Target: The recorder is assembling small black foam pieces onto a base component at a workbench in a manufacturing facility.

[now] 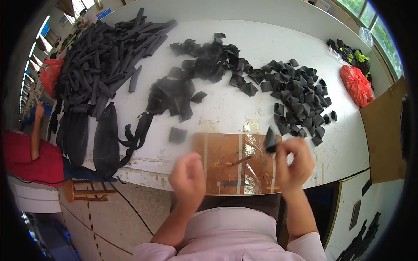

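Right hand's (297, 163) fingers grasp a loop (271, 141), left hand's (188, 177) unclear; finished-looking loops (301, 93) lie at two o'clock, flat pieces (209, 65) apparently remaining at eleven.

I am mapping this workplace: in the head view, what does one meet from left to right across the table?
Heap of long black strips, loose pile of small black pieces, cluster of curled black pieces, red plastic bag, brown cardboard.

One taped board (217, 152), one stool (68, 191), two red bags (357, 85) (51, 75) show.
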The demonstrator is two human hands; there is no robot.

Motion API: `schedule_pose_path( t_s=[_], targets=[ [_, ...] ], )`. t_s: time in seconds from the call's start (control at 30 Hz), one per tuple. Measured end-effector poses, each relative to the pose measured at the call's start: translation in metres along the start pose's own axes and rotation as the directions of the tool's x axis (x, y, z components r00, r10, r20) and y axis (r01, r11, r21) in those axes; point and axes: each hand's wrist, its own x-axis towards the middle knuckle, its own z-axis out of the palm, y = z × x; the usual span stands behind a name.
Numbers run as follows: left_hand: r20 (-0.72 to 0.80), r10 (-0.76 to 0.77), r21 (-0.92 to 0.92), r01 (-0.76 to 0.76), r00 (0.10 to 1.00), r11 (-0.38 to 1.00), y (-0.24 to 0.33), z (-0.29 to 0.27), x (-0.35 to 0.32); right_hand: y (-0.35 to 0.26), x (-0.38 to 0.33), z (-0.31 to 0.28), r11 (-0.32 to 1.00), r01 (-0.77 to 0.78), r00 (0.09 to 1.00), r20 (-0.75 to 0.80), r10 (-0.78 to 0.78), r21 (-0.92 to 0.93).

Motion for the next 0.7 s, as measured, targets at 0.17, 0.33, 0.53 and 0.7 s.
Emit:
schedule_pose_path(
  t_s=[0.17,0.33,0.53,0.7],
  targets=[
    [-0.068,-0.107,0.567,0.127,0.992,0.814,-0.102,-0.004,0.064,0.047,0.017,-0.004,0.842,-0.539,0.833,-0.149,0.533,0.001],
    [0.09,-0.21,0.513,0.136,0.974,0.848,-0.12,-0.01,0.076,-0.017,-0.047,0.003,0.673,-0.729,0.582,0.628,0.517,0.123],
    [0.423,-0.021,-0.242,0.136,0.906,0.961,-0.035,-0.009,0.014,-0.051,-0.052,0.033,0.779,-0.586,0.692,0.636,0.34,0.221],
    [0.281,-0.389,-0.465,0.479,0.877,0.744,0.0,0.005,-0.021,-0.044,-0.063,0.036,0.965,-0.24,0.892,0.417,0.176,0.105]
  ],
)
